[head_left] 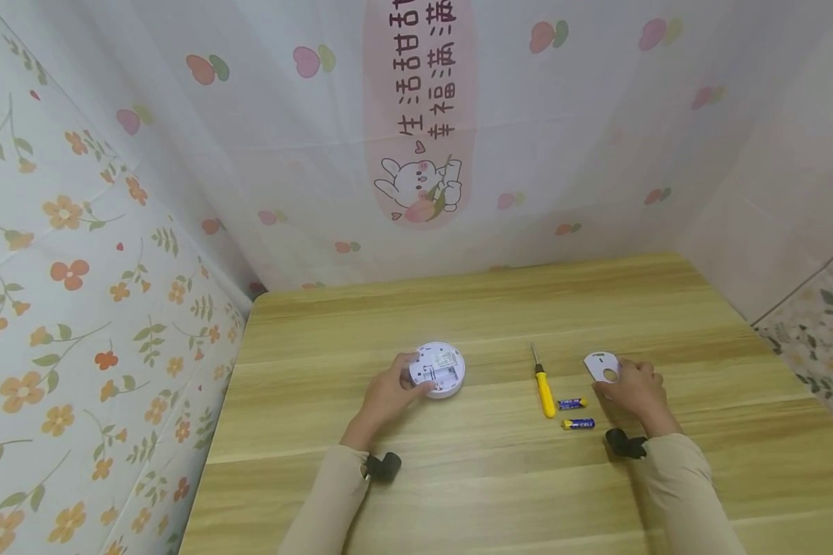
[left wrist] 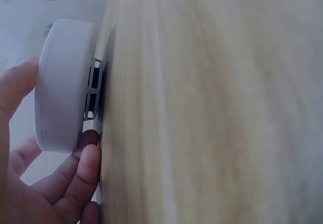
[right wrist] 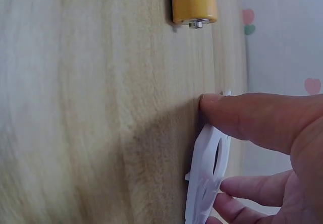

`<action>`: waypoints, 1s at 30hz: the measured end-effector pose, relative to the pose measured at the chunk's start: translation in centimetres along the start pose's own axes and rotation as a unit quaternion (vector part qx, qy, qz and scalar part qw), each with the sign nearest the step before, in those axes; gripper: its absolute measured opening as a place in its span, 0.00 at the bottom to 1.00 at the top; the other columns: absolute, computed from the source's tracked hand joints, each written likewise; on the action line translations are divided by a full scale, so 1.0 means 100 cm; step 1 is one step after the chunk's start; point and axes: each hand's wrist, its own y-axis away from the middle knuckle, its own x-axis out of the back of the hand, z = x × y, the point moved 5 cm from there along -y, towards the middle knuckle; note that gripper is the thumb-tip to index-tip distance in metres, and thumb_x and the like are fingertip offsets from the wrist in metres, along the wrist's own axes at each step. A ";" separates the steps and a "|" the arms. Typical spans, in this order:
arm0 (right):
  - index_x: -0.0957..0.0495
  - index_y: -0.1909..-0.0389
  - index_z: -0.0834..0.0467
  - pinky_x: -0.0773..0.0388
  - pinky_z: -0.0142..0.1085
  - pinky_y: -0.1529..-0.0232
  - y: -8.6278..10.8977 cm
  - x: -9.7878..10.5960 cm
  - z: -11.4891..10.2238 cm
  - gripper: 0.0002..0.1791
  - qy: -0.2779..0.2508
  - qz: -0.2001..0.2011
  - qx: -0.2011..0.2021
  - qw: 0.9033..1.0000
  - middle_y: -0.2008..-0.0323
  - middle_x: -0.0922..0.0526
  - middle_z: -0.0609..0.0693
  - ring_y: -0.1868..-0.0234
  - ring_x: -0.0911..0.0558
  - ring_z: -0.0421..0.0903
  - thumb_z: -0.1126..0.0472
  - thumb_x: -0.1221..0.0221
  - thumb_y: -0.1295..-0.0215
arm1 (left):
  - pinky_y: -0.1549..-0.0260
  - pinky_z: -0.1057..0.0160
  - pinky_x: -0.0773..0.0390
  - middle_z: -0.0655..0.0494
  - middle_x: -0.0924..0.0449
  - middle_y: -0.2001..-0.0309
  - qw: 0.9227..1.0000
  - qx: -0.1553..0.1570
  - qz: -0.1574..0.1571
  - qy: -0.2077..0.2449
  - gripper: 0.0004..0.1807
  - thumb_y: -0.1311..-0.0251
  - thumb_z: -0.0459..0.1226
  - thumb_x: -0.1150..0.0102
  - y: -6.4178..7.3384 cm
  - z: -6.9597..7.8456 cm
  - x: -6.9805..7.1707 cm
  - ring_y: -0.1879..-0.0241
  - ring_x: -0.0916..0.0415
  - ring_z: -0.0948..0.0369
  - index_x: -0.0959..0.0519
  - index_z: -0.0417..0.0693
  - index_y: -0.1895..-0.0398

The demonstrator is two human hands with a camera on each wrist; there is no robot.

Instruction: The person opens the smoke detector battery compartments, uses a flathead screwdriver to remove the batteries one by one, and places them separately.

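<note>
In the head view, my left hand (head_left: pixel 389 389) grips a round white smoke detector (head_left: pixel 454 388) by its left side, with the back and its uncovered battery compartment facing up. The left wrist view shows the detector's side wall (left wrist: pixel 65 88) with a slotted vent (left wrist: pixel 93 89) close to the wooden table. Farther right, my right hand (head_left: pixel 639 389) holds a flat white mounting plate (head_left: pixel 599 362) with a round hole. Thumb and fingers lie at the edges of this plate (right wrist: pixel 202 168) in the right wrist view, low over the table; its lower end is cut off.
Between the hands lies a yellow-handled screwdriver (head_left: pixel 544 395), its tip pointing away. Beside it are two blue-and-yellow batteries, one farther back (head_left: pixel 571 404) and another battery nearer (head_left: pixel 578 424). A printed curtain (head_left: pixel 284 154) hangs behind the wooden table (head_left: pixel 486 486).
</note>
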 end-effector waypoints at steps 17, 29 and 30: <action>0.45 0.36 0.80 0.34 0.59 0.60 -0.003 0.002 0.005 0.45 -0.005 0.007 0.024 1.000 0.48 0.39 0.84 0.53 0.37 0.76 0.51 0.40 0.43 | 0.40 0.39 0.34 0.49 0.27 0.35 0.999 0.011 0.001 -0.040 0.52 0.57 0.66 0.33 0.001 0.001 -0.003 0.38 0.30 0.41 0.41 0.64 0.28; 0.40 0.39 0.81 0.34 0.61 0.56 0.000 0.018 -0.022 0.42 -0.012 0.076 0.114 0.991 0.49 0.31 0.82 0.50 0.34 0.74 0.56 0.35 0.44 | 0.45 0.46 0.29 0.51 0.25 0.37 0.999 0.000 -0.007 -0.040 0.50 0.55 0.64 0.33 0.002 -0.001 -0.004 0.45 0.25 0.50 0.40 0.61 0.28; 0.39 0.39 0.81 0.34 0.61 0.56 0.001 0.020 -0.028 0.42 -0.013 0.080 0.122 0.989 0.49 0.31 0.82 0.50 0.33 0.74 0.56 0.35 0.45 | 0.47 0.48 0.28 0.51 0.24 0.38 0.999 0.000 -0.006 -0.038 0.49 0.54 0.63 0.33 0.002 -0.001 -0.004 0.47 0.24 0.51 0.40 0.61 0.29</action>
